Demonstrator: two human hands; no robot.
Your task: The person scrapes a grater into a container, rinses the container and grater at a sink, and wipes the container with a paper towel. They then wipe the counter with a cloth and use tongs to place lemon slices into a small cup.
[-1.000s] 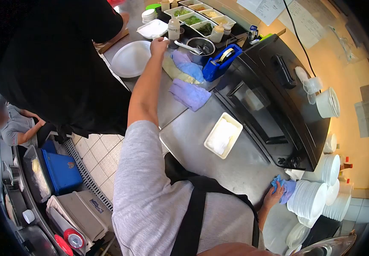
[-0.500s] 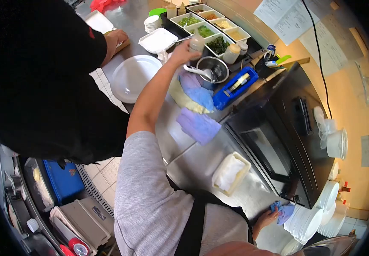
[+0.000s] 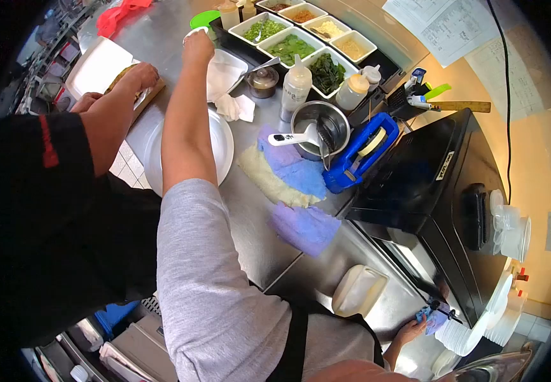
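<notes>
My left hand (image 3: 199, 48) reaches to the far side of the counter, fingers closed at a small white dish (image 3: 190, 38) beside a green round item (image 3: 204, 19). The hand covers most of the dish. Below my forearm lies a large white plate (image 3: 223, 149). To the right of it stands a squeeze bottle (image 3: 296, 89). At the lower right, my right hand (image 3: 410, 332) grips a blue-purple cloth (image 3: 436, 319) beside a black microwave (image 3: 425, 216) and a stack of white plates (image 3: 459, 336).
A co-worker's hands (image 3: 140, 76) are at an open white box (image 3: 100, 67) on the left. Containers of chopped greens (image 3: 291, 48) line the back. A metal pot (image 3: 342, 120), blue tape dispenser (image 3: 366, 149), folded cloths (image 3: 304, 226) and off-white tray (image 3: 359, 290) sit on the counter.
My left hand has let go of the squeeze bottle and moved left to the small white dish. The bottle now stands upright. My right hand stays with the cloth; the view has shifted.
</notes>
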